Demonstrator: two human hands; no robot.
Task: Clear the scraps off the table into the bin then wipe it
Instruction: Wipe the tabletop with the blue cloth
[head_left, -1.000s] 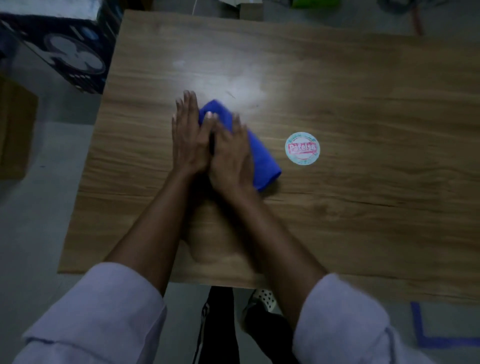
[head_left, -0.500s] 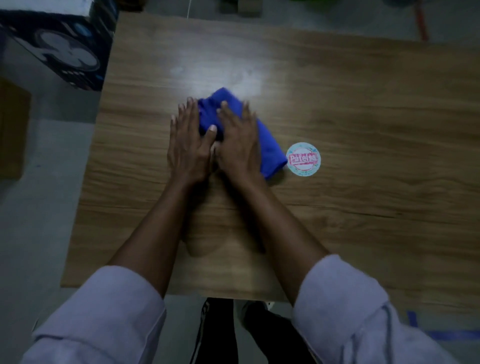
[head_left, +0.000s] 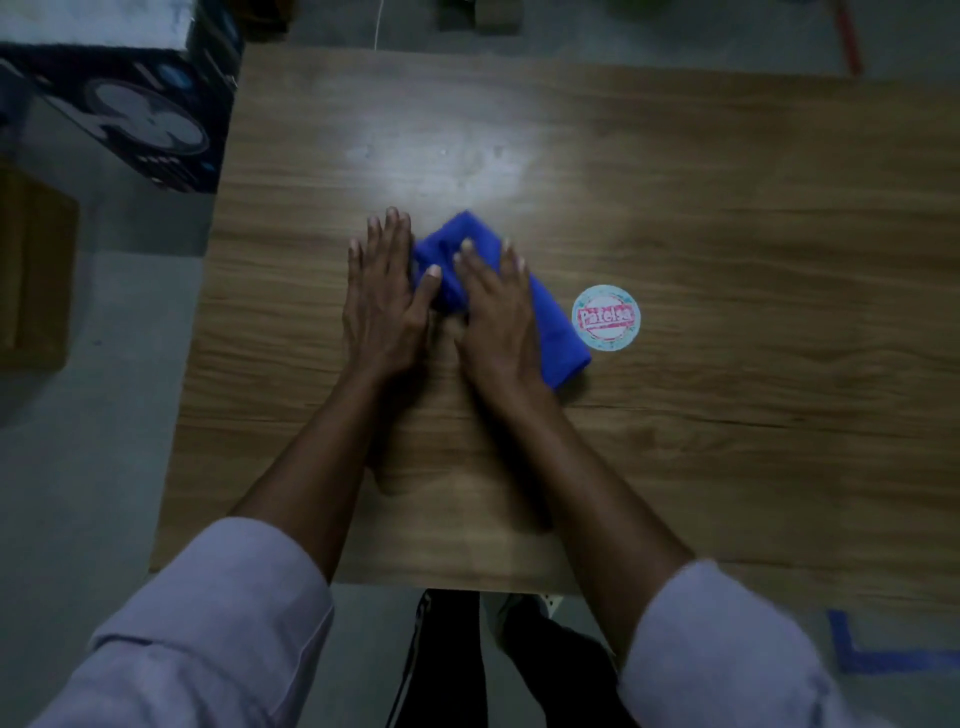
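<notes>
Blue folded microfibre cloth (head_left: 551, 332) lies near the middle of the brown wood-grain surface (head_left: 727, 218), slanting from far-left to near-right, with its near-right corner just beside a round pale-blue sticker with pink lettering (head_left: 605, 317). The right hand (head_left: 496, 317) lies flat on top of the cloth, its fingers (head_left: 511, 260) straight and a little spread. The left hand (head_left: 382, 306) rests mostly on the bare wood at the cloth's left edge, fingers straight and close together, with only its thumb reaching onto the blue fabric. Half a second ago the two hands were pressed side by side; now a strip of wood shows between the palms. Cloth and hands have also slid slightly back toward the near edge, while the sticker has kept its place. A dark box printed with a fan (head_left: 140, 119) stands off the far-left corner.
</notes>
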